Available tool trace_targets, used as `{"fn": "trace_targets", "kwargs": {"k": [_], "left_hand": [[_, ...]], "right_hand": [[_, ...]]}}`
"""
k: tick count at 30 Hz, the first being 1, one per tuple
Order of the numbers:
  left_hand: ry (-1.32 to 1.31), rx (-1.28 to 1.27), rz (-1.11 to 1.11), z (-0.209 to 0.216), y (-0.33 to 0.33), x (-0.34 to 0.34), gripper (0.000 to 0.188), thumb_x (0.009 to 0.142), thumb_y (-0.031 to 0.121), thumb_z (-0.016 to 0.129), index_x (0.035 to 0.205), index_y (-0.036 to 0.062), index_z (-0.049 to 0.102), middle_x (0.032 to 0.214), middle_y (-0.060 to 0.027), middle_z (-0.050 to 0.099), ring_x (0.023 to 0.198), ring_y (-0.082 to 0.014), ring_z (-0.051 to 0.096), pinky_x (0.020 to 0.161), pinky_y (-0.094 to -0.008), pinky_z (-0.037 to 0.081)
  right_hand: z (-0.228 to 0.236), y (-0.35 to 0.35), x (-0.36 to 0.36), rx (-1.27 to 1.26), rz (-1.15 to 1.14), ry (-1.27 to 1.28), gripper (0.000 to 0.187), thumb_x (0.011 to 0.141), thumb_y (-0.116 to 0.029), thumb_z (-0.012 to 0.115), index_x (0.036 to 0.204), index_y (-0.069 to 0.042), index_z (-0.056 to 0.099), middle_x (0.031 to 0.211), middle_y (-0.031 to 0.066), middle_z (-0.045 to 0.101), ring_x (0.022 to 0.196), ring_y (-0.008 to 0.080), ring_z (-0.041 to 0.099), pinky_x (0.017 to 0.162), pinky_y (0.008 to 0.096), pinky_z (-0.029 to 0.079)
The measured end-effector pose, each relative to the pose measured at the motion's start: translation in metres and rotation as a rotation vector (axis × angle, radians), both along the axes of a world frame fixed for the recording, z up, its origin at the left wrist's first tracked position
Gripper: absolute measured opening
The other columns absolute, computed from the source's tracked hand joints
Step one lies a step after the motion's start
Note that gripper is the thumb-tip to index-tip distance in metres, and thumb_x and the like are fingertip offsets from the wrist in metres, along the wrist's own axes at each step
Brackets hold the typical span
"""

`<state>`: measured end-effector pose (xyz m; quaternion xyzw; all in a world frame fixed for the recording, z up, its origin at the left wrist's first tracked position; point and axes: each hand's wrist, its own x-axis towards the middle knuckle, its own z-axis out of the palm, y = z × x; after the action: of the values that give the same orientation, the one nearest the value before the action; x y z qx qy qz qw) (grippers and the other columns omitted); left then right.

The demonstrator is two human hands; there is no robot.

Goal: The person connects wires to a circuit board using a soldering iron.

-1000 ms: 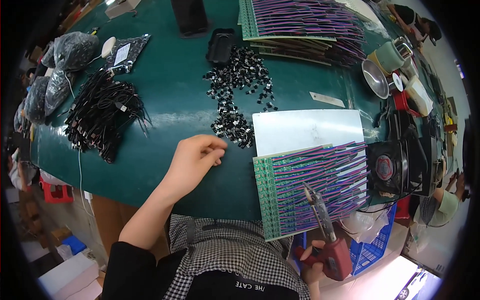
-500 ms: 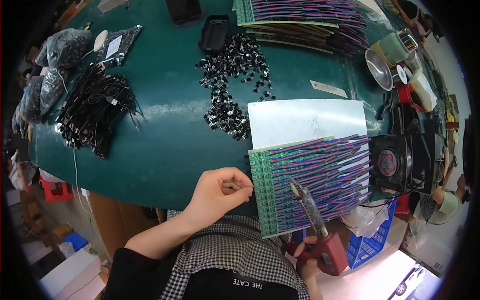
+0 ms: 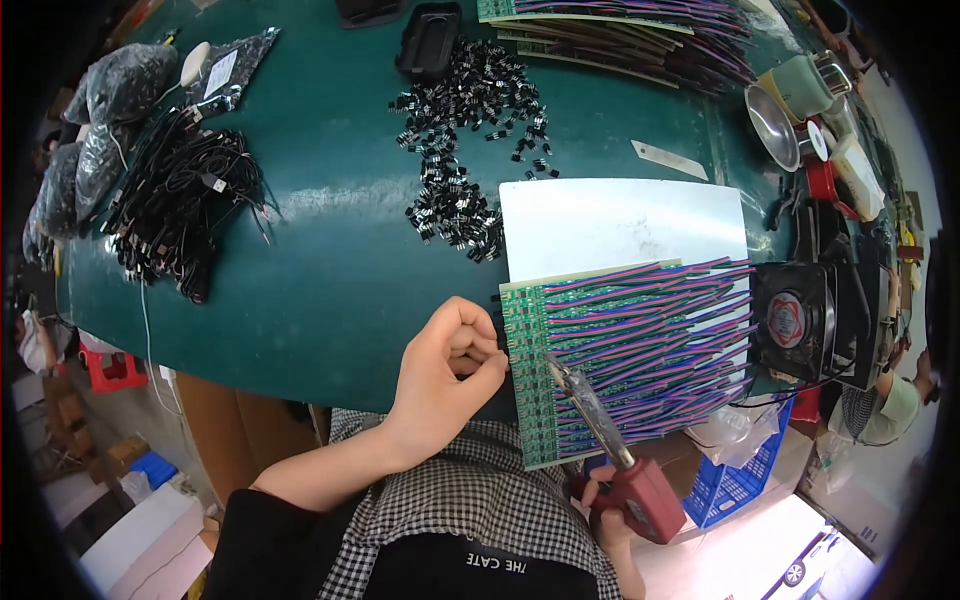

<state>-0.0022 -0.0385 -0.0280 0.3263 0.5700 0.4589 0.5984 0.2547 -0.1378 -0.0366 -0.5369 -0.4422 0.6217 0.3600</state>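
My left hand (image 3: 435, 385) is closed in a pinch at the left edge of a green circuit board panel (image 3: 532, 420). Whatever its fingertips hold is too small or hidden to make out. Rows of thin blue, red and black wires (image 3: 650, 345) run rightward from the panel. My right hand (image 3: 613, 527) grips a red soldering gun (image 3: 645, 500) by its handle. The gun's narrow tip points up and left over the board, a short way from my left fingertips. The panel lies on a white sheet (image 3: 625, 225).
Small black components (image 3: 455, 205) lie heaped beyond my left hand, below a black tray (image 3: 428, 42). Black cables (image 3: 180, 205) are bundled at left. More wired boards (image 3: 600, 45) are stacked at the back. A fan (image 3: 790, 320) and metal bowl (image 3: 772, 128) stand at right.
The soldering gun's tip has shifted left and slightly up, closer to the board's left edge. My left hand stays pinched there, raised a little. The whole view has shifted slightly.
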Motion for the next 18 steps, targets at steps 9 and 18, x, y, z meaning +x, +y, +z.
{"fn": "trace_targets", "kwargs": {"k": [9,18], "left_hand": [[-0.065,-0.002,0.042,-0.005,-0.003,0.003,0.014,0.084,-0.006,0.055,0.091,0.0021,0.045,0.080,-0.0016,0.056,0.074,-0.0042,0.054,0.068,-0.0199,0.046],[-0.039,0.021,0.019,-0.004,-0.003,0.002,0.013,0.084,-0.006,0.054,0.090,0.0019,0.046,0.080,-0.0019,0.057,0.075,-0.0036,0.053,0.069,-0.0207,0.047]], "right_hand": [[-0.015,-0.007,0.009,0.051,0.105,-0.126,0.065,0.075,-0.051,0.070,0.106,0.004,0.054,0.085,0.0073,0.055,0.065,0.0136,0.051,0.058,0.0259,0.038],[-0.019,0.001,0.004,0.231,0.069,-0.247,0.052,0.076,-0.047,0.069,0.095,0.001,0.062,0.063,0.0012,0.062,0.056,0.0176,0.061,0.056,0.0273,0.048]]}}
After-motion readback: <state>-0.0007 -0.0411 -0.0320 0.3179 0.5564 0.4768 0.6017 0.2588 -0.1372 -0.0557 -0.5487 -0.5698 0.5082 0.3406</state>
